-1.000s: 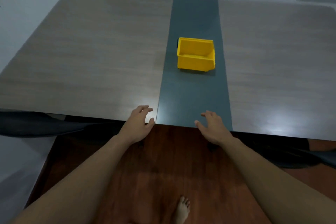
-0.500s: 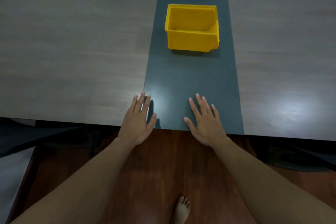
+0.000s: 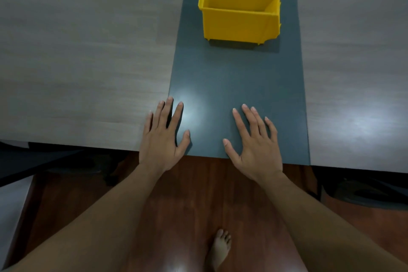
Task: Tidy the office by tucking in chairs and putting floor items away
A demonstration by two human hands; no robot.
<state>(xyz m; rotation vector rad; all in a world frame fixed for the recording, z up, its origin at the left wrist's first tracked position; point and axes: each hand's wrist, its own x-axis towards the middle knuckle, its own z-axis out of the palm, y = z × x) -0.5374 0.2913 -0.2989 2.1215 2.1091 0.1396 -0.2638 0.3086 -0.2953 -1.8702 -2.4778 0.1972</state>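
Fingers (image 3: 174, 115) of both the left hand (image 3: 162, 139) and right hand (image 3: 256, 146) lie spread, empty, on the table's (image 3: 88, 51) near edge, the yellow bin (image 3: 239, 4) far ahead, perhaps awaiting floor items: a pause between steps.

table (image 3: 88, 51) | on it: yellow bin (image 3: 239, 6), both hands flat
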